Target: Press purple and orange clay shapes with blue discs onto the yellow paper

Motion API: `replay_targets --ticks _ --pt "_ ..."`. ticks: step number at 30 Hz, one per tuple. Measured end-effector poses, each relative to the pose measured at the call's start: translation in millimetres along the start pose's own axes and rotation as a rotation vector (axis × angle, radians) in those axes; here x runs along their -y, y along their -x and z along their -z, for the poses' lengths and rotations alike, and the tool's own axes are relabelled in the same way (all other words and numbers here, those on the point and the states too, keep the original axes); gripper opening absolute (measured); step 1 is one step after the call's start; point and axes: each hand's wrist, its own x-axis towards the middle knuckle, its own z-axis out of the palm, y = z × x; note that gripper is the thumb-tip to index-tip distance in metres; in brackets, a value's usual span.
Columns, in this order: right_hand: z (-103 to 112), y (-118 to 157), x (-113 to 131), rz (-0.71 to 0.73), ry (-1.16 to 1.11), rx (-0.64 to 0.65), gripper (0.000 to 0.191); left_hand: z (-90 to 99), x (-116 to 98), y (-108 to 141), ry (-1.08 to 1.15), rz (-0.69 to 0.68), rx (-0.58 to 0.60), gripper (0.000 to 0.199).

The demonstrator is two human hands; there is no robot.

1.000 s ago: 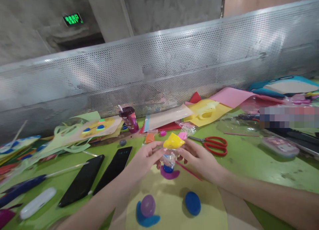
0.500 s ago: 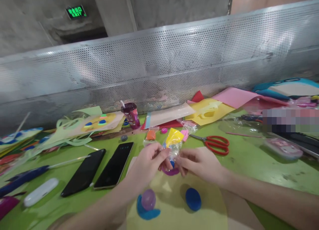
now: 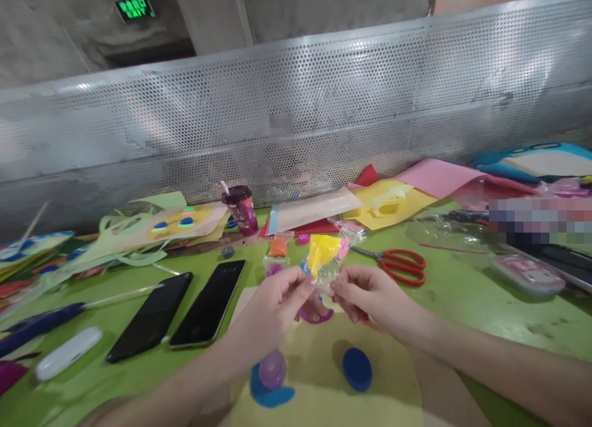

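A small clear plastic bag with yellow clay [image 3: 322, 253] in it is pinched between my two hands. My left hand [image 3: 287, 297] grips its near left edge, and my right hand [image 3: 365, 294] holds its near right edge. Below them lies a round yellow paper [image 3: 319, 377] bearing a dark blue oval [image 3: 357, 369], a purple ball [image 3: 272, 369] and a blue curved piece [image 3: 277, 397]. A purple curved piece [image 3: 319, 316] shows partly under my fingers. Just beyond the hands are an orange clay packet [image 3: 279, 248] and a pink piece, partly hidden behind the bag.
Red-handled scissors [image 3: 402, 266] lie right of my right hand. Two black phones [image 3: 208, 303], a white case [image 3: 69, 354] and a blue glue gun [image 3: 44, 328] are at left. Behind stand a purple cup [image 3: 240, 210], coloured sheets [image 3: 393, 205] and a perforated metal panel [image 3: 300, 118].
My hands have shifted slightly and now hold the bag by its near edge, spread wider between them. The view has tilted a little downward.
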Motion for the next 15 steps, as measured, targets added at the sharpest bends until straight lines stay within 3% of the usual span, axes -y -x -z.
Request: replay_targets --ticks 6,10,13,15 --pt "-4 1 -3 0.022 -0.014 -0.015 0.032 -8.4 2 5 -0.043 -0.013 -0.03 0.025" --pt "-4 2 -6 0.038 -0.04 -0.023 0.029 -11.4 5 3 -0.01 0.02 0.045 0.024" --pt "-4 0 -6 0.021 -0.094 0.004 0.031 -1.3 3 -3 0.015 0.001 0.032 0.025" --pt "-5 -2 -5 0.008 -0.156 0.035 0.034 16.6 3 -12 -0.054 -0.036 -0.094 0.026"
